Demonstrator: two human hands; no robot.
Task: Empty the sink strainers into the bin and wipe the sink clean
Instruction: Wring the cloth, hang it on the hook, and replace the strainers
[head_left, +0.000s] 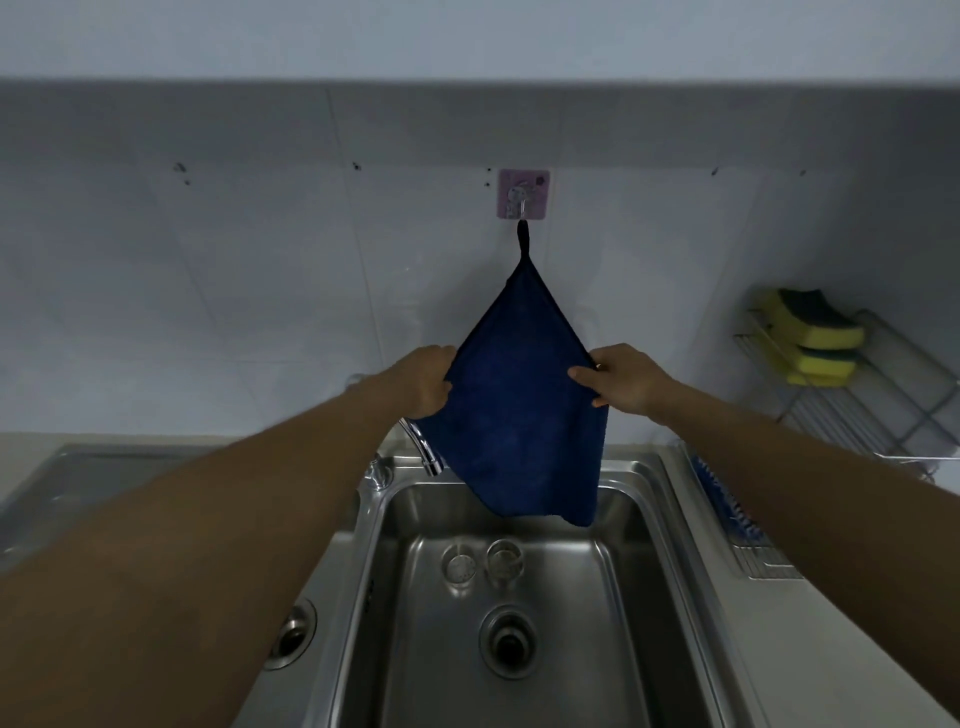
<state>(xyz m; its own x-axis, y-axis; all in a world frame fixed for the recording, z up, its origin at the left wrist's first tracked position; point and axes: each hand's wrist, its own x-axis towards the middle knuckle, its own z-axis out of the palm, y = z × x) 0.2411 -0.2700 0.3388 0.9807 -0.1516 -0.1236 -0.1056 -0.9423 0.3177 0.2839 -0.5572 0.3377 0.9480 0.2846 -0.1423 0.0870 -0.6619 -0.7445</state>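
A dark blue cloth (519, 405) hangs by its loop from a pink wall hook (523, 194) above the sink. My left hand (428, 382) grips the cloth's left edge and my right hand (621, 376) pinches its right edge, holding it spread. Below, the stainless steel right sink basin (623, 597) has an open drain hole (509, 642). Two metal strainers (458, 564) (504, 558) sit side by side on the basin floor behind the drain. The left basin's drain (293, 634) shows beside my left forearm.
A chrome tap (423, 447) curves over the basin behind the cloth's left corner. A wire rack (852, 400) on the right wall holds yellow sponges (815, 327). A blue item (727, 499) lies on the counter right of the sink. A flat steel draining area (78, 478) is at left.
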